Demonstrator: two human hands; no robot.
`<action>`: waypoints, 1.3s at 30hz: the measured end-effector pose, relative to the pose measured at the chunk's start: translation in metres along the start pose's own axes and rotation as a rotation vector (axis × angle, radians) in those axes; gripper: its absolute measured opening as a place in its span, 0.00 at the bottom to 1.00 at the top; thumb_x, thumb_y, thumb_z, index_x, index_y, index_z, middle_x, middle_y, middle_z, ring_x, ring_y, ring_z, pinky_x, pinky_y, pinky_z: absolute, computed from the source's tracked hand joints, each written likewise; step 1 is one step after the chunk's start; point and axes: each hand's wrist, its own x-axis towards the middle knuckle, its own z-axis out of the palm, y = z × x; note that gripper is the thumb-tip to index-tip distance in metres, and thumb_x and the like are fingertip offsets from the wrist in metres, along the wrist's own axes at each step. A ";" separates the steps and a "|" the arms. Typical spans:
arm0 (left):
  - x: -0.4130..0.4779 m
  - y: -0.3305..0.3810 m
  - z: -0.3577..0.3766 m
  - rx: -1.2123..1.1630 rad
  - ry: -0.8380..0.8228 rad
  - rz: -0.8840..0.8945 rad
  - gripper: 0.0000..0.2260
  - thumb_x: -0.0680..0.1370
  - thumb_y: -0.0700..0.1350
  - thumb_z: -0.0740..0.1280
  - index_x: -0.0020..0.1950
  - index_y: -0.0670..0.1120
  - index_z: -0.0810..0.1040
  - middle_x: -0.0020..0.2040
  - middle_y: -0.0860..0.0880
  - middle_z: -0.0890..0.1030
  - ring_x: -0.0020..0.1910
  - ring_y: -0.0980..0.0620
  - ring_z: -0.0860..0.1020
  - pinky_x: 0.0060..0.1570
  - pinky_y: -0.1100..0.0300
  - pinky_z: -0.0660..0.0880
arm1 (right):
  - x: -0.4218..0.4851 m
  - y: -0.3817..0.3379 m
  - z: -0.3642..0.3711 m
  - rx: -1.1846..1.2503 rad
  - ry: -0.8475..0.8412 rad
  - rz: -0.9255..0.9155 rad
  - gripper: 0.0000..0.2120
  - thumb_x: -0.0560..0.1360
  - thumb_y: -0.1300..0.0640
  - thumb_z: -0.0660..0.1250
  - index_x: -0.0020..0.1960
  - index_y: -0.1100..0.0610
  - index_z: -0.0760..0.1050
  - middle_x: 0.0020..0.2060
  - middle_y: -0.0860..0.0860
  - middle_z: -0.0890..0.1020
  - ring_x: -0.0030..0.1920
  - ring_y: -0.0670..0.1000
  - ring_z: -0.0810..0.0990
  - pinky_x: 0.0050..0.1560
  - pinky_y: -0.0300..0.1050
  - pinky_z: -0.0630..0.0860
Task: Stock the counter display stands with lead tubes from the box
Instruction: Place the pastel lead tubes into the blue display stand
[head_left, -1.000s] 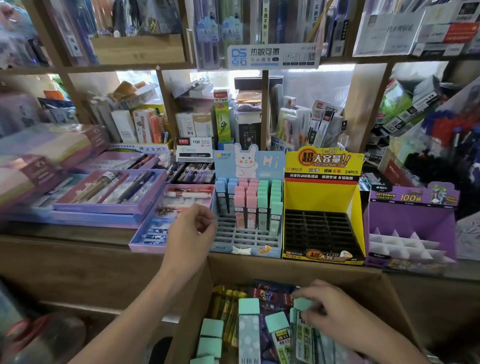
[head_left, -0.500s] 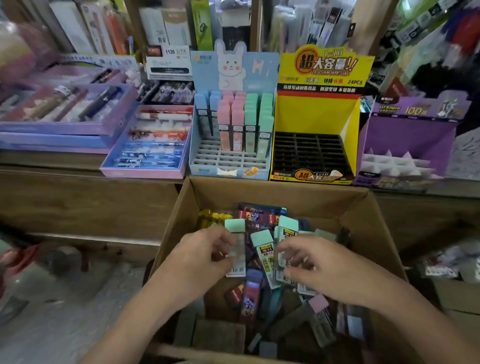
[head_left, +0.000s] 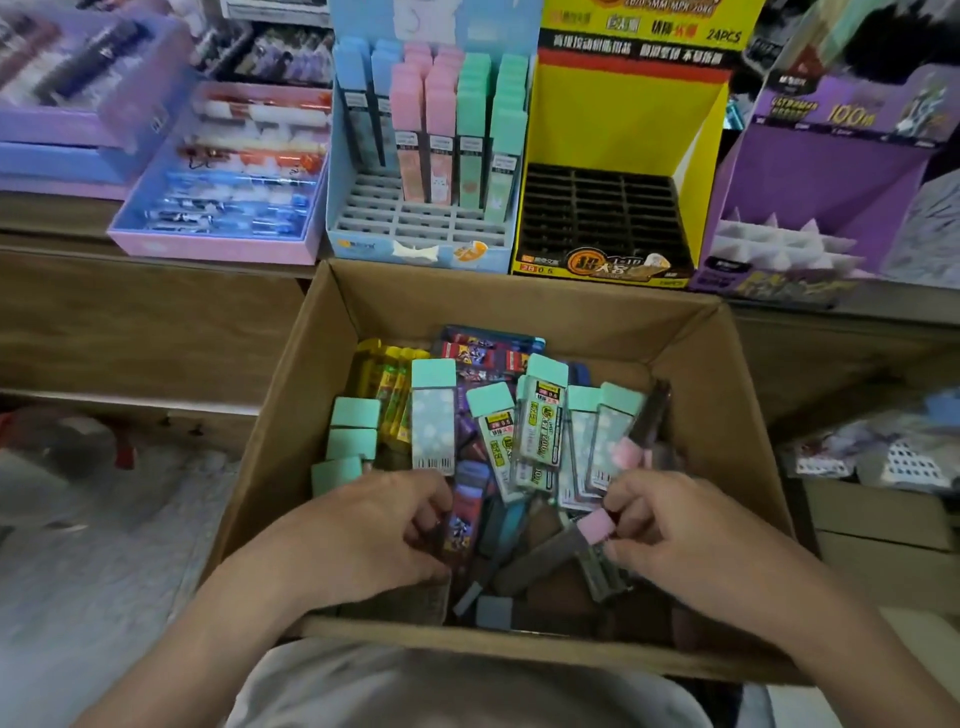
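Picking is the step in hand: low in the frame, inside the cardboard box (head_left: 519, 304), my left hand (head_left: 363, 530) curls round a dark purple tube (head_left: 464, 519) and my right hand (head_left: 691, 540) pinches a pink-capped tube (head_left: 596, 526) among the loose lead tubes (head_left: 434, 415). Next, I judge, each needs lifting to a matching slot above: blue stand (head_left: 415, 223) half filled, yellow stand (head_left: 623, 119) marked "24PCS" bare, purple stand (head_left: 831, 171) reading "100".

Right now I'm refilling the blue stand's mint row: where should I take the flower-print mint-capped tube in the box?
Probably take the flower-print tube just under its mint cap, pinching front and back faces, coming from above. It stands cap-up, leaning on the purple packs behind. The cap pokes clear, while yellow tubes crowd its left side.
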 end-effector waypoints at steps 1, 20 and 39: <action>0.000 0.002 0.001 0.022 0.003 0.005 0.20 0.74 0.54 0.76 0.62 0.64 0.74 0.52 0.64 0.78 0.52 0.64 0.77 0.51 0.65 0.76 | -0.001 0.001 0.002 -0.002 0.007 0.011 0.08 0.77 0.49 0.74 0.54 0.44 0.76 0.42 0.43 0.84 0.46 0.41 0.81 0.52 0.48 0.81; 0.049 0.052 0.024 0.291 0.016 0.075 0.22 0.68 0.66 0.75 0.56 0.57 0.78 0.44 0.58 0.78 0.45 0.57 0.76 0.35 0.60 0.70 | 0.041 0.007 -0.023 -0.015 0.261 0.060 0.18 0.83 0.54 0.63 0.73 0.52 0.70 0.50 0.45 0.76 0.42 0.43 0.76 0.34 0.35 0.69; 0.052 0.052 0.050 0.464 0.197 0.190 0.17 0.76 0.65 0.63 0.38 0.53 0.67 0.35 0.56 0.71 0.36 0.54 0.72 0.34 0.58 0.66 | 0.039 -0.006 -0.021 -0.028 0.365 0.033 0.12 0.81 0.57 0.66 0.57 0.47 0.64 0.48 0.47 0.79 0.41 0.47 0.82 0.39 0.49 0.84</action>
